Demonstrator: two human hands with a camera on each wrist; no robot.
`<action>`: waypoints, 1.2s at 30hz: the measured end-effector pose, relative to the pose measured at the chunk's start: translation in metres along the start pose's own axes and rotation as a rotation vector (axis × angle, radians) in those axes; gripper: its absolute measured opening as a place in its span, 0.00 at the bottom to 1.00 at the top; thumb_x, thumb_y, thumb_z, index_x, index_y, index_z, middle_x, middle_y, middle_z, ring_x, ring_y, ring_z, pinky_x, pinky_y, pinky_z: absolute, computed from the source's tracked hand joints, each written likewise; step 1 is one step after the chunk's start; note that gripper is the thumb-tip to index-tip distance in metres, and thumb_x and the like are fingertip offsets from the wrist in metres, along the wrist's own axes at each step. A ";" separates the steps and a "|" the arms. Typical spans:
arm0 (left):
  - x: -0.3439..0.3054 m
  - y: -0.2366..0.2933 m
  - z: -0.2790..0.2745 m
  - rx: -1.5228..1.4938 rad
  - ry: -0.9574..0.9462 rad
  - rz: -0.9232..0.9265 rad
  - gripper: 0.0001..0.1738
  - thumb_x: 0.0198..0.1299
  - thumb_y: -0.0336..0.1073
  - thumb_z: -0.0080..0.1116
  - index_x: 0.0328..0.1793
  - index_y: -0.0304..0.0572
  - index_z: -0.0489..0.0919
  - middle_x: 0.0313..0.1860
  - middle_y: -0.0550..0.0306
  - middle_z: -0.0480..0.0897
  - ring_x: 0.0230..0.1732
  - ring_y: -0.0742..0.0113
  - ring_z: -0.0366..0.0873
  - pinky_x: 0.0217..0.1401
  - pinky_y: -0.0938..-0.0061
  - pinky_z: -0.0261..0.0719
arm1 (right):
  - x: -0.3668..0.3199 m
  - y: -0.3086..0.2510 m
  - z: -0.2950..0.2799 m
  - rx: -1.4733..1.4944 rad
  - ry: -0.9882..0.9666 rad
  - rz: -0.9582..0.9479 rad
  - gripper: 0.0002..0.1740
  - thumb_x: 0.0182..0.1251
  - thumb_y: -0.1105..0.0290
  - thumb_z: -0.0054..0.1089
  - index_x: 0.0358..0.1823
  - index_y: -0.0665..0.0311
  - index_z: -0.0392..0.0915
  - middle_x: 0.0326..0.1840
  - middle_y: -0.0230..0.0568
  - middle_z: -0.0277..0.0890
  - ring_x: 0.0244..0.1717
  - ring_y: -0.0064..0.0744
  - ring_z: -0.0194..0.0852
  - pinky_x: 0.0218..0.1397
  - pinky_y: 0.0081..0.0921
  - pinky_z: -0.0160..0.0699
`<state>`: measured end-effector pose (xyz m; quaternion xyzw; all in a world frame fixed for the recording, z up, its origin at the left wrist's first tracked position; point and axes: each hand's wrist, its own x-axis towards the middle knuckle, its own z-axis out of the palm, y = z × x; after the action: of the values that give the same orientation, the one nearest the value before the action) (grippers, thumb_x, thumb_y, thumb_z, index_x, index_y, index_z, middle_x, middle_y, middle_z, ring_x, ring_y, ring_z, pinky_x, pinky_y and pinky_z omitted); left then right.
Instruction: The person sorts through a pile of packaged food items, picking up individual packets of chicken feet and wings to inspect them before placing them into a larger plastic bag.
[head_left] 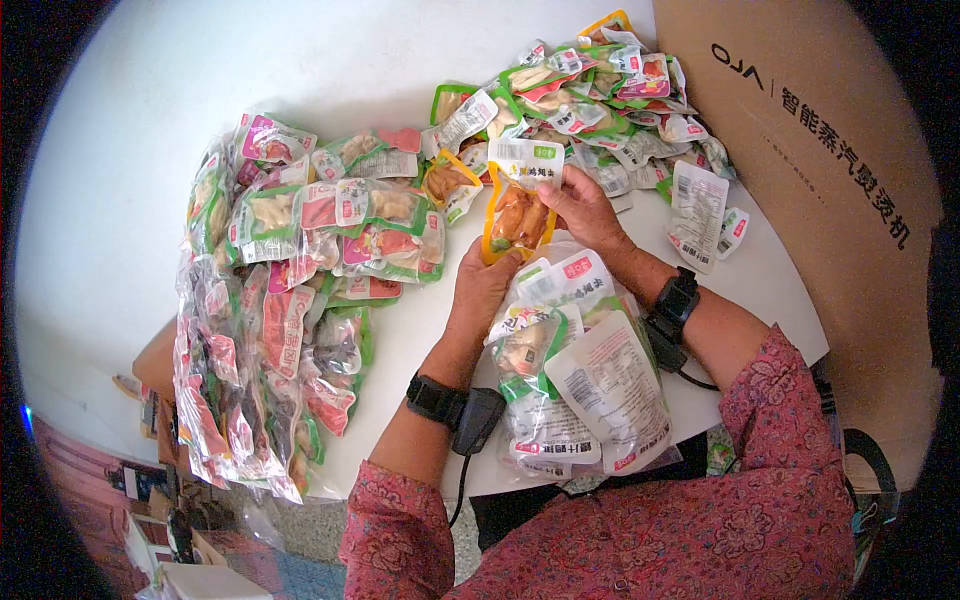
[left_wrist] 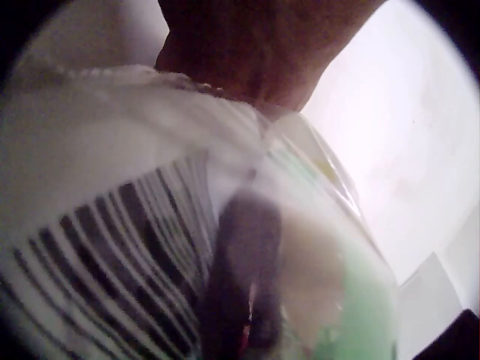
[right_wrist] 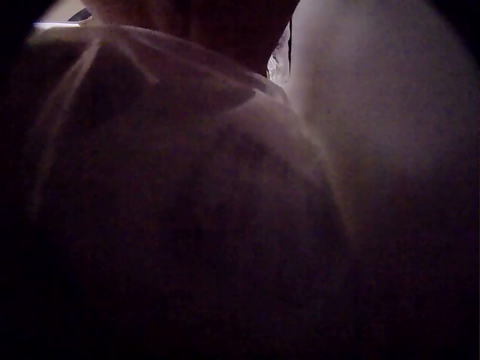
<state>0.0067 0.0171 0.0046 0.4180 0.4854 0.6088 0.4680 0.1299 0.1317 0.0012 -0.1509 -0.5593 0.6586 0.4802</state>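
Both hands hold one snack packet [head_left: 520,218] with a yellow border, a white top and brown food showing through its window. My left hand [head_left: 482,290] pinches its lower edge, thumb on the front. The right hand [head_left: 588,212] grips its upper right side. Just below the hands, a clear plastic bag [head_left: 590,375] filled with green-and-white packets stands against the forearms. In the left wrist view the bag [left_wrist: 300,255] fills most of the picture, a barcode showing through it. The right wrist view is dark, with only the bag's folds [right_wrist: 262,112] faintly visible.
Filled clear bags of packets [head_left: 270,330] lie along the left of the white table [head_left: 150,160]. A heap of loose packets [head_left: 600,100] spreads at the back right. One white packet [head_left: 697,215] lies right of the hands, near a large cardboard box [head_left: 800,170].
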 end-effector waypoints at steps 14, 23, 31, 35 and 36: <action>0.001 -0.003 -0.002 -0.099 -0.031 0.019 0.17 0.57 0.25 0.45 0.54 0.33 0.68 0.44 0.53 0.77 0.39 0.69 0.77 0.38 0.78 0.78 | -0.003 -0.009 0.003 -0.025 0.000 0.037 0.16 0.60 0.65 0.54 0.46 0.67 0.68 0.39 0.37 0.74 0.39 0.22 0.72 0.42 0.20 0.73; 0.002 -0.004 -0.002 -0.209 -0.022 -0.009 0.16 0.58 0.28 0.49 0.53 0.36 0.68 0.41 0.56 0.76 0.34 0.77 0.74 0.36 0.84 0.75 | -0.001 -0.005 0.001 -0.044 0.022 0.062 0.18 0.59 0.63 0.56 0.46 0.66 0.69 0.38 0.37 0.74 0.36 0.23 0.73 0.37 0.19 0.73; -0.004 0.014 -0.005 0.092 0.083 0.138 0.03 0.58 0.29 0.49 0.39 0.44 0.70 0.25 0.68 0.71 0.18 0.86 0.59 0.16 0.88 0.56 | -0.003 -0.031 0.001 -0.441 0.174 0.331 0.32 0.57 0.51 0.56 0.55 0.66 0.62 0.44 0.42 0.69 0.38 0.29 0.73 0.33 0.25 0.74; -0.002 0.023 -0.009 0.254 0.110 0.318 0.03 0.58 0.27 0.48 0.37 0.45 0.69 0.24 0.69 0.69 0.18 0.86 0.57 0.17 0.89 0.55 | -0.004 -0.055 0.001 -0.232 -0.220 0.359 0.40 0.54 0.52 0.59 0.62 0.66 0.52 0.51 0.45 0.67 0.47 0.33 0.70 0.42 0.31 0.73; -0.003 0.025 -0.012 0.243 0.121 0.295 0.03 0.58 0.27 0.48 0.36 0.44 0.69 0.24 0.69 0.69 0.20 0.85 0.59 0.19 0.89 0.56 | -0.006 -0.061 0.002 -0.157 -0.312 0.362 0.42 0.52 0.53 0.60 0.63 0.64 0.50 0.50 0.44 0.69 0.50 0.36 0.68 0.44 0.34 0.71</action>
<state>-0.0081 0.0092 0.0269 0.5007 0.5159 0.6318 0.2900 0.1596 0.1201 0.0535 -0.1817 -0.6400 0.7038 0.2491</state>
